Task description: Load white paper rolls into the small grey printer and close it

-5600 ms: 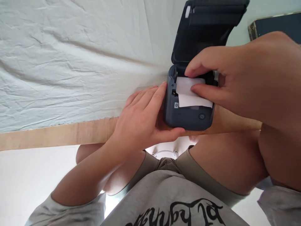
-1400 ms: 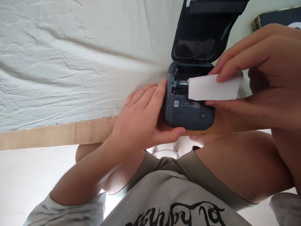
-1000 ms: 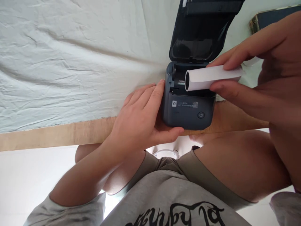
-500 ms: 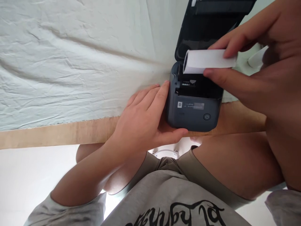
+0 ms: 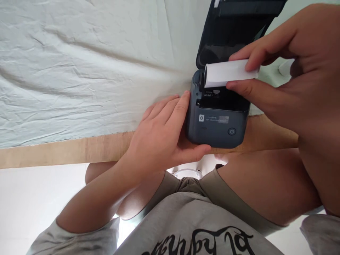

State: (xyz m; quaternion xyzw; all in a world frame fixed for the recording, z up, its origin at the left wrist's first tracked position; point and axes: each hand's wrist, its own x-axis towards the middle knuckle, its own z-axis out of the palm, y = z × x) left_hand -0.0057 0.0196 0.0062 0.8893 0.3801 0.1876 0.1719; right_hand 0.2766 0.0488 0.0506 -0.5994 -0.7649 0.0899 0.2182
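A dark blue-grey portable label printer [image 5: 216, 136] lies at the table edge with its lid [image 5: 225, 32] swung up. Along its left side and front edge, my left hand [image 5: 159, 134] grips it, fingers against the side and thumb along the front. My right hand [image 5: 287, 71] pinches a white paper roll [image 5: 225, 73] between thumb and fingers. The roll is slightly tilted, over the open black compartment [image 5: 225, 101], its left end close to the compartment's wall. Whether it touches the inside, I cannot tell.
A wrinkled pale green cloth [image 5: 92, 71] covers the table, with a bare wooden edge [image 5: 66, 147] in front. Behind my right hand, a white rounded object [image 5: 285, 68] is partly hidden. My legs are under the table edge.
The paper roll has moved a little left and down toward the printer's compartment, and its left end dips more. My left hand and the printer have barely shifted.
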